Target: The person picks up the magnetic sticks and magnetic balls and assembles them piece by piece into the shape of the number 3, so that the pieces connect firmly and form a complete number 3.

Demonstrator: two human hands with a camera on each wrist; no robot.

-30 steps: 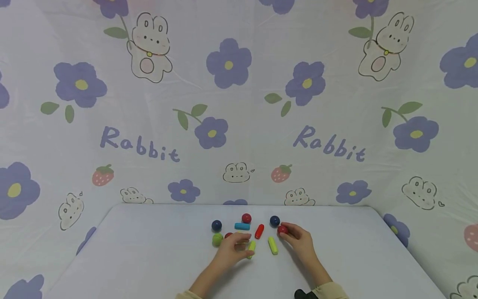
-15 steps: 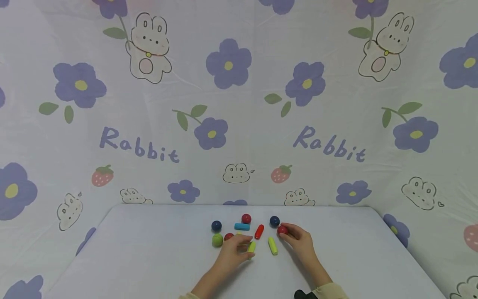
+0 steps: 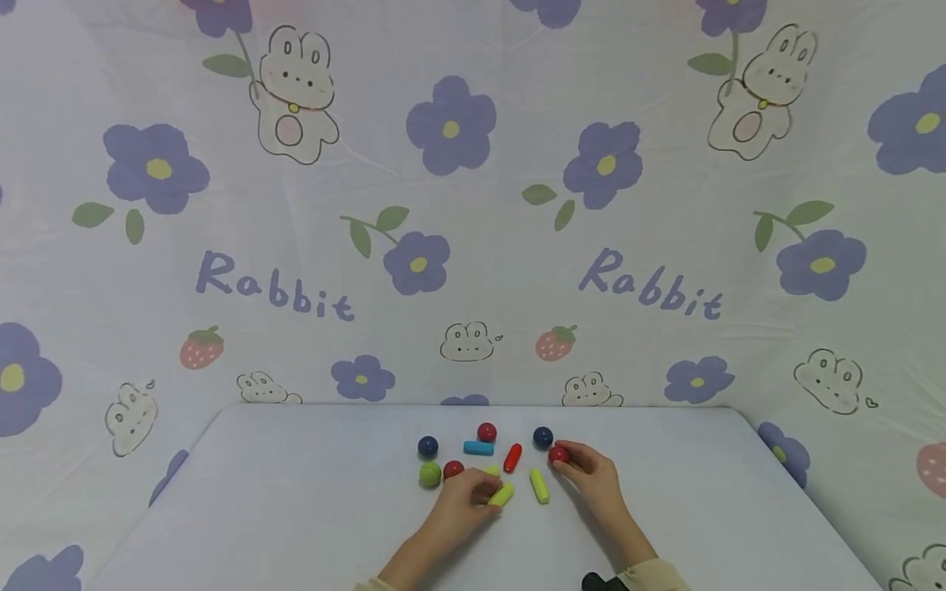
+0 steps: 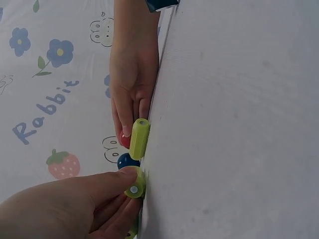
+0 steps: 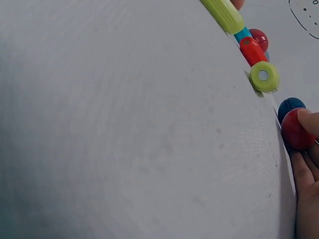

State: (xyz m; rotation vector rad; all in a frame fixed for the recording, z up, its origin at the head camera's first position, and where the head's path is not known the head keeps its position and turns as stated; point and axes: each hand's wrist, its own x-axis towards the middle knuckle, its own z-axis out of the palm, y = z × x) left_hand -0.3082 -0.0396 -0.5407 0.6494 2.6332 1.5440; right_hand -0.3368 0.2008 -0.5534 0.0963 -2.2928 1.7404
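Green cylinder (image 4: 138, 184) in left grip (image 4: 72, 201), blue ball (image 4: 127, 161) just beyond, red ball (image 4: 124, 141) in right grip (image 4: 132, 82).

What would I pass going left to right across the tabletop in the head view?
Green ball → leftmost red ball → blue stick → red stick → rightmost yellow-green stick → rightmost red ball → right hand holding that ball. Things whose order is unclear through overlap are left out.

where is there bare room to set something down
The white table is bare left of the green ball and right of the right hand, with a narrower gap between the forearms. Around the left hand it is crowded: the pinched yellow-green stick, red stick, blue stick, a red ball.
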